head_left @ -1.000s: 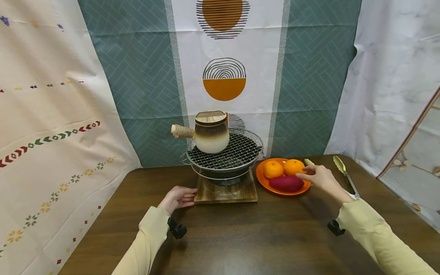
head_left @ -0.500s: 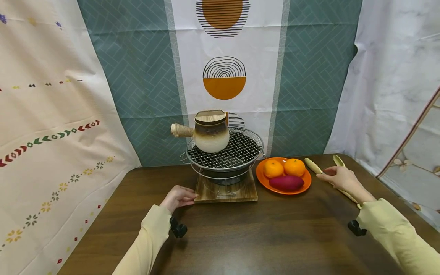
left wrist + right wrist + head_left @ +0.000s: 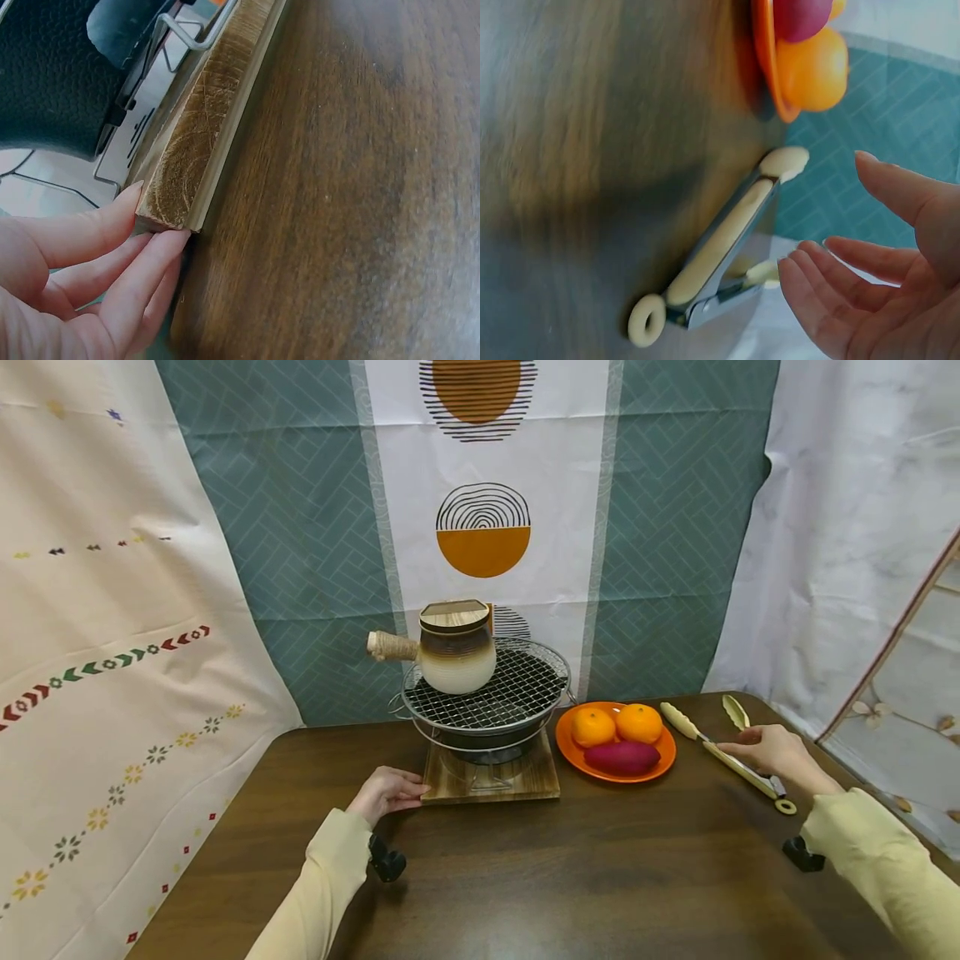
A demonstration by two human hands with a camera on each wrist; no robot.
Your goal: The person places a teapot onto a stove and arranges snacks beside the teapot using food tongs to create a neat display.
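My left hand [image 3: 386,793] holds the near left corner of a square wooden board [image 3: 536,779]. In the left wrist view the thumb is on the board's upper edge, with the fingers under its corner. On the board stands a round grill [image 3: 517,689] with a wire mesh top. A lidded clay pot [image 3: 457,664] with a rope-wrapped handle sits on the mesh, towards the left. My right hand [image 3: 776,756] is over the cream-handled tongs [image 3: 720,247], whose arms are spread on the table. The right wrist view shows its fingers extended, apart from the tongs and holding nothing.
An orange plate [image 3: 626,779] between the board and the tongs bears two oranges [image 3: 639,724] and a purple sweet potato [image 3: 622,758]. Patterned cloths [image 3: 315,568] hang behind and beside the brown table [image 3: 570,877].
My right hand has moved right, from beside the plate to over the tongs. My left hand stays at the board's corner. The head view has shifted slightly.
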